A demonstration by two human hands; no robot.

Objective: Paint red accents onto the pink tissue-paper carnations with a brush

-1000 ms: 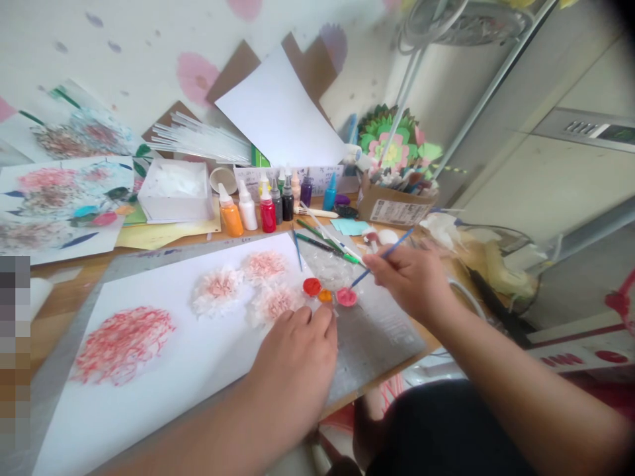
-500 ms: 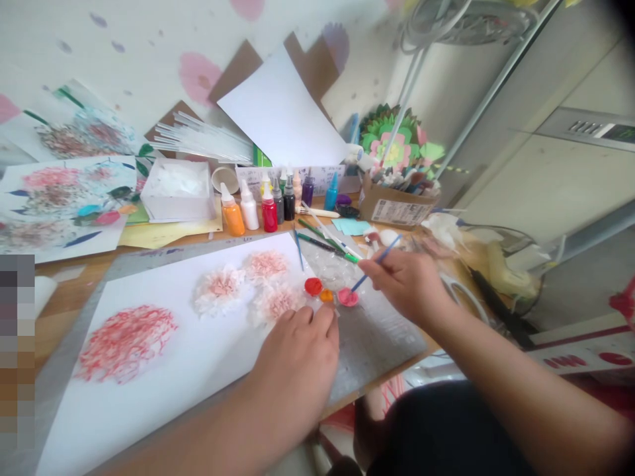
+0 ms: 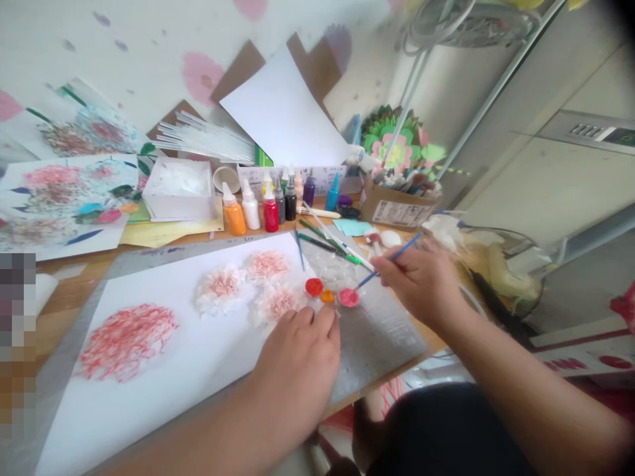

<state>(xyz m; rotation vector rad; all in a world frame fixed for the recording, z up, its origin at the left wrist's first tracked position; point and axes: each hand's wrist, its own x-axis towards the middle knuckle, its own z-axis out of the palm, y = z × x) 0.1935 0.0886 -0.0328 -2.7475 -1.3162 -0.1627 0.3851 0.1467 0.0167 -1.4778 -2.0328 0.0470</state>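
Right hand [image 3: 419, 281]: brush [image 3: 368, 278] being gripped. Left hand [image 3: 302, 340]: grip not discernible. Table [image 3: 74, 291] being partly covered by grey mat [image 3: 381, 344], beside spotted wall [image 3: 143, 73].

"How's the light on your hands?"

"Bright and diffuse. The white paper [image 3: 208, 357] left of your left hand [image 3: 300, 347] is palest, its shadows faint. The source is perhaps overhead, hard to tell."

"Is your view sharp?"

"Hazy. Print on the label [image 3: 404, 213] beyond your right hand [image 3: 419, 277] smears. Your forearms [image 3: 526, 360] stretch toward the edges; far left of your hands, blocky pixels [image 3: 17, 344] hide a strip."
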